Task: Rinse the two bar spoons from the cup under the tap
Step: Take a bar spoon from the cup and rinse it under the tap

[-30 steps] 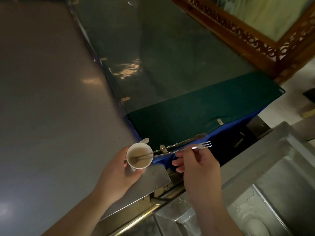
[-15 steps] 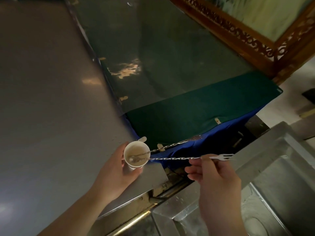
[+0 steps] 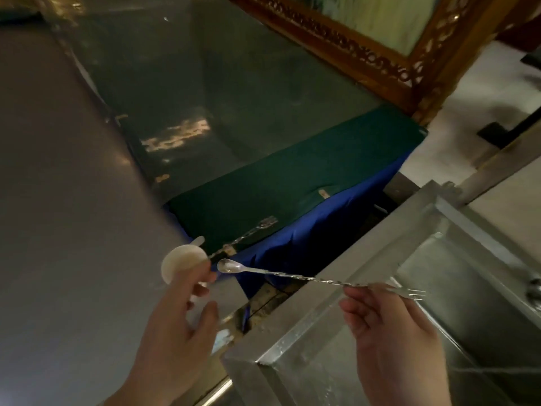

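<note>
My left hand grips a small white paper cup above the grey counter's corner. One twisted bar spoon still leans in the cup, its forked end pointing up and right over the green cloth. My right hand pinches the second bar spoon near its forked end. This spoon is fully out of the cup and lies almost level, its bowl just right of the cup's rim and its fork over the sink.
A steel sink fills the lower right, with a tap part at the right edge. A grey counter is on the left. A green cloth over blue fabric lies behind, with a carved wooden frame beyond.
My right hand has drawn one bar spoon out of the cup and carried it right, toward the sink. The other spoon stays in the cup, which my left hand now tilts.
</note>
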The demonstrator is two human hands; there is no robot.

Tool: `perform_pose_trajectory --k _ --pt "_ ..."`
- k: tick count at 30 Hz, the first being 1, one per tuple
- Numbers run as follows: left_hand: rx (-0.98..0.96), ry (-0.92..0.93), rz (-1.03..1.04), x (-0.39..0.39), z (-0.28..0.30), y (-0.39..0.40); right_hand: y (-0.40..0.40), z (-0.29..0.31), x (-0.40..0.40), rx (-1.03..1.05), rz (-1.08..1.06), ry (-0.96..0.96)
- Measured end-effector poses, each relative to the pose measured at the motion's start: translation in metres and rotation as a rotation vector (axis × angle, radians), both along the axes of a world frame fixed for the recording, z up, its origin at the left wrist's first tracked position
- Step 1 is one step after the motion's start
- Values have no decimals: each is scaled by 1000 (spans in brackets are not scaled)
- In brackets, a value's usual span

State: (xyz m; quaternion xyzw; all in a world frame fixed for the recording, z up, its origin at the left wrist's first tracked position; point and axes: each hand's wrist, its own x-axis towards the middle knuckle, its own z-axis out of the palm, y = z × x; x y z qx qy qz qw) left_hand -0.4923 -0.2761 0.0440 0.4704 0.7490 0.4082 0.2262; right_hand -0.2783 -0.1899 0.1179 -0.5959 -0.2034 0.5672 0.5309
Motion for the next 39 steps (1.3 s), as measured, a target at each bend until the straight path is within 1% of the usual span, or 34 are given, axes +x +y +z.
perform_pose_trajectory --k 5,9,13,19,23,25,28,30,31,33,34,35,37,39 --pt "32 -25 -226 67 27 27 -8 10 62 16 -157 76" --pt "89 -16 -347 118 38 46 -15 14 117 7 -299 99" --pt "86 -18 -486 169 44 63 -25 13 172 2 -430 110" --pt "89 -64 -668 269 40 83 -47 2 265 19 -628 105" --pt "51 -118 -766 331 24 96 -64 -17 320 34 -673 99" --pt "34 -156 -791 349 16 103 -66 -26 335 33 -635 69" --pt "0 -198 -851 383 -2 116 -72 -40 360 43 -648 19" --pt "-22 -229 -876 402 -14 126 -74 -50 372 72 -755 186" --pt "-37 -248 -882 410 -20 131 -72 -51 375 82 -796 313" --pt "-62 -297 -879 426 -31 142 -69 -59 379 103 -798 444" --pt "-69 -325 -864 432 -35 147 -64 -63 381 112 -807 429" --pt "-78 -352 -844 439 -39 151 -64 -73 384 102 -797 353" --pt "-89 -411 -807 452 -44 159 -58 -88 389 56 -832 267" --pt "-96 -482 -779 464 -48 165 -57 -96 390 12 -866 282"
